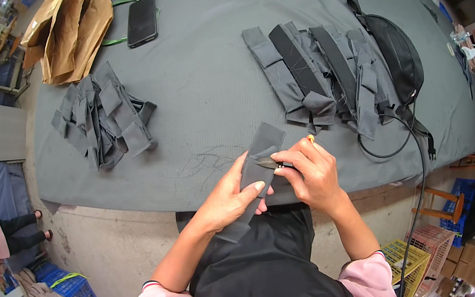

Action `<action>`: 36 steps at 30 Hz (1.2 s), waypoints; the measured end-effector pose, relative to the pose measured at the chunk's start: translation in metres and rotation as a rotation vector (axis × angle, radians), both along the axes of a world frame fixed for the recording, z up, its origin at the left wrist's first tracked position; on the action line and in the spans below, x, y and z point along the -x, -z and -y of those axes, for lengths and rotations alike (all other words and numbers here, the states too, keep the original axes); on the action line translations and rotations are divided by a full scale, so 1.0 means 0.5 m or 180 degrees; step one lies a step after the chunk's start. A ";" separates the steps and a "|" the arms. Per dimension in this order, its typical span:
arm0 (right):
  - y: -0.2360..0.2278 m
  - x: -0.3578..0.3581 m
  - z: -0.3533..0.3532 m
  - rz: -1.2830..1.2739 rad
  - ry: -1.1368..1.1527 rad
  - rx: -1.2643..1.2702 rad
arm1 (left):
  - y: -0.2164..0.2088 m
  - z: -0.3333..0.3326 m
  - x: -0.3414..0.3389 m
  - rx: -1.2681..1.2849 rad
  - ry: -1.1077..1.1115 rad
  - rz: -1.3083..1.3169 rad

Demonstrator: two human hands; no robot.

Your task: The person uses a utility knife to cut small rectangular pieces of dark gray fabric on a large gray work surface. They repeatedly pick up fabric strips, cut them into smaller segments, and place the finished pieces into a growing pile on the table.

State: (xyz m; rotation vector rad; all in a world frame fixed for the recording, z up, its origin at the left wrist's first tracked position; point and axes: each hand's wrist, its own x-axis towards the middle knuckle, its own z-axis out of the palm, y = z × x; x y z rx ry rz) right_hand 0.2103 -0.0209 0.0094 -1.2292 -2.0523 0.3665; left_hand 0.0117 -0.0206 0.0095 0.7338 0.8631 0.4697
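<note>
In my left hand (pixel 233 194) is a dark grey fabric strip (pixel 266 138), gripped between thumb and fingers and slanting over the table's near edge. My right hand (pixel 313 171) is closed round small thread snips (pixel 266 162), whose blades lie against the strip near its upper part. An orange tip shows above the right fingers; I cannot make out what it belongs to. Loose dark threads (pixel 206 162) are scattered on the table just left of the strip. Some fingers of the left hand are hidden behind the fabric.
On the grey-covered table (pixel 205 92) lie a pile of grey strips (pixel 103 119) at left and several more strips (pixel 285 75) at right. Beside these is a black waist bag (pixel 396 56) with a cable (pixel 418 184). A phone (pixel 142 21) and brown paper bag (pixel 73 38) are at the far left.
</note>
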 end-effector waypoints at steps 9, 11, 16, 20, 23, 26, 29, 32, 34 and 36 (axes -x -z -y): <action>0.012 -0.006 0.014 -0.0163 0.0165 -0.0236 | -0.004 0.002 -0.004 0.0025 -0.0057 -0.0013; 0.001 -0.005 0.007 -0.0029 0.0171 -0.0291 | 0.001 0.005 -0.003 -0.0046 0.0000 -0.0090; -0.002 -0.012 0.000 0.0163 -0.0017 -0.0188 | -0.014 -0.001 0.000 -0.0097 0.0311 -0.0343; -0.006 -0.012 -0.003 0.0079 -0.0130 -0.0125 | -0.014 -0.001 0.004 -0.0068 0.0348 -0.0358; -0.005 -0.013 -0.003 -0.0024 -0.0164 -0.0019 | -0.007 0.000 0.004 -0.0142 0.0466 -0.0319; 0.002 -0.010 -0.004 -0.0113 -0.0171 0.0091 | -0.008 0.002 0.003 -0.0221 0.0524 -0.0411; 0.000 -0.007 0.003 -0.0009 -0.0141 0.0033 | -0.011 0.005 0.002 -0.0445 0.0596 -0.0733; 0.010 -0.003 0.011 -0.0270 0.0115 -0.0065 | -0.010 0.005 -0.005 -0.0749 0.0599 -0.0929; 0.005 0.004 0.034 -0.0745 0.0567 0.0339 | -0.005 0.008 -0.007 -0.0943 0.0499 -0.1117; 0.004 0.011 0.049 -0.1038 0.0761 0.0717 | 0.001 0.011 -0.007 -0.1080 0.0457 -0.1253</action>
